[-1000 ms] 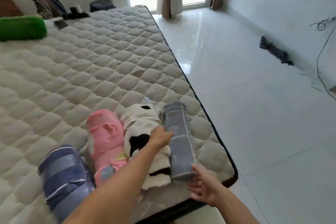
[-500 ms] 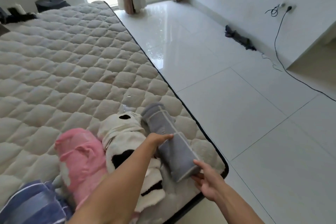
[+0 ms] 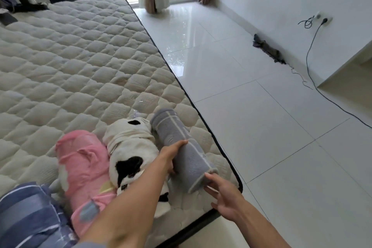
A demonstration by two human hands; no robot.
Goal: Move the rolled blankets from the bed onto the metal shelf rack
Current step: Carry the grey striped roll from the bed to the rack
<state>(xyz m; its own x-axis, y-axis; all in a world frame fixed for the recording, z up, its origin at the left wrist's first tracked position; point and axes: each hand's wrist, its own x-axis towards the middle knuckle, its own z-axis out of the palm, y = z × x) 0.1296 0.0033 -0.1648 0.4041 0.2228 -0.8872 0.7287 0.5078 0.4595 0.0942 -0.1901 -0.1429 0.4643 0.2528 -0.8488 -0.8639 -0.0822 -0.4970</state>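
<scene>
Left hand [image 3: 171,155] grips grey rolled blanket [image 3: 181,145] on bed [image 3: 80,66]; right hand [image 3: 223,197] spread, touching its end.

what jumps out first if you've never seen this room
Four rolled blankets lie side by side at the near corner of the quilted bed: blue striped, pink, white with black patches, grey. The left hand grips the grey one, the right hand touching its near end.
</scene>
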